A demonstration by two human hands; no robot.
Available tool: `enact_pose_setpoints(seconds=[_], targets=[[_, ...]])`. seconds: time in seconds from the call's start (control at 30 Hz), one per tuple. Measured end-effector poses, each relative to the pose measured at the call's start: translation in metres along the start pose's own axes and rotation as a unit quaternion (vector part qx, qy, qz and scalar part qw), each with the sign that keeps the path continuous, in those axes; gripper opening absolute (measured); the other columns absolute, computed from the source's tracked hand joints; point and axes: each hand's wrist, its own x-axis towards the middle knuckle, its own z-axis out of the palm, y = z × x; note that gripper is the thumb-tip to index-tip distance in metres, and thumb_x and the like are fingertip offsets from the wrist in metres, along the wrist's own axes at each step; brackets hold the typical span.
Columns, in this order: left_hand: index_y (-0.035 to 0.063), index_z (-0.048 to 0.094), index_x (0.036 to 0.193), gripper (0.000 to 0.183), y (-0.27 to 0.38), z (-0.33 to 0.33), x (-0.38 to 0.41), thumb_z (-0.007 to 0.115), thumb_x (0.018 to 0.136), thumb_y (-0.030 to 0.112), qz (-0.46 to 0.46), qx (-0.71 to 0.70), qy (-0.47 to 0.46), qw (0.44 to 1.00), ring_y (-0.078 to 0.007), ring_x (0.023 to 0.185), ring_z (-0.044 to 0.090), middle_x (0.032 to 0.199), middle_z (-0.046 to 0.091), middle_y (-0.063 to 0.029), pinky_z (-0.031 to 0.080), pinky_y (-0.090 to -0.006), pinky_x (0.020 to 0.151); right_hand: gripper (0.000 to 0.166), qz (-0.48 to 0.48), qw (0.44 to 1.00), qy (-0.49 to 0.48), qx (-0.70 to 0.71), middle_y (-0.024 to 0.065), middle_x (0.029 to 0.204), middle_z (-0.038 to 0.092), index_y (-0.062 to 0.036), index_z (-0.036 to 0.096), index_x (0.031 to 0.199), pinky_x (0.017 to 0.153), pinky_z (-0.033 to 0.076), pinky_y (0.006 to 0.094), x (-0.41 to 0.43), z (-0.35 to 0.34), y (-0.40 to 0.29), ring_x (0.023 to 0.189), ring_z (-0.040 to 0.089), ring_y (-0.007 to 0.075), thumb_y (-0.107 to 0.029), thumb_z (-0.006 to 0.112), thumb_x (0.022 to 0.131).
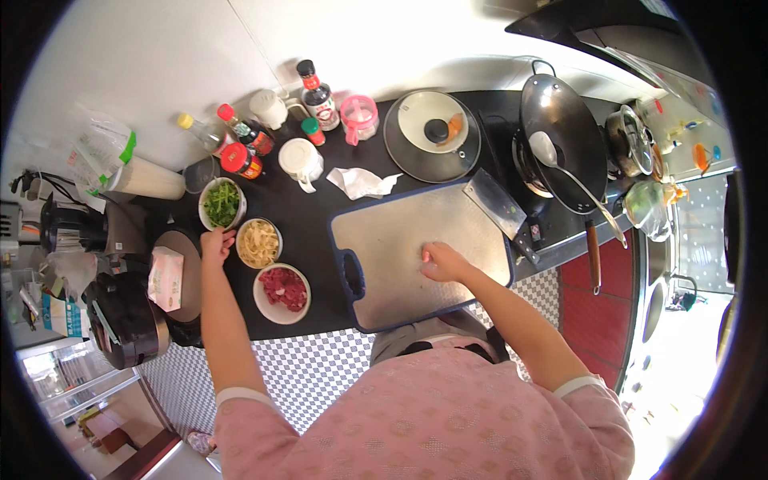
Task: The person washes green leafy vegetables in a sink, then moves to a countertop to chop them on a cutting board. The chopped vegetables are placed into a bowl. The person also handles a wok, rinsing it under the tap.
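My left hand is at the near rim of a white bowl of chopped green herbs, its fingertips at the bowl; whether it grips the rim I cannot tell. Just right of that hand stands a bowl of pale sliced food, and nearer me a bowl of red raw meat pieces. Over the blue-edged metal cutting board is my right hand, with its fingers curled and no object visible in them. A cleaver lies across the board's far right corner, its black handle past the edge.
Behind the board are a crumpled white tissue, a lidded pan, sauce bottles and seasoning jars. A wok with a metal ladle stands at right. A tissue pack and a black rice cooker are at left.
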Motion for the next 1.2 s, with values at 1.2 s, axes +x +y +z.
enact_pose_setpoints(seconds=[1.2], targets=[[0.0016, 0.059, 0.099, 0.017, -0.095, 0.172, -0.302, 0.052, 0.083, 0.001, 0.427, 0.233, -0.133, 0.863, -0.0123, 0.082, 0.059, 0.091, 0.059, -0.0056, 0.045, -0.0209, 0.066, 0.024, 0.119, 0.930, 0.339, -0.075, 0.0058, 0.096, 0.053, -0.0168, 0.062, 0.091, 0.079, 0.041, 0.0387, -0.079, -0.127, 0.134, 0.096, 0.048, 0.0269, -0.021, 0.066, 0.068]])
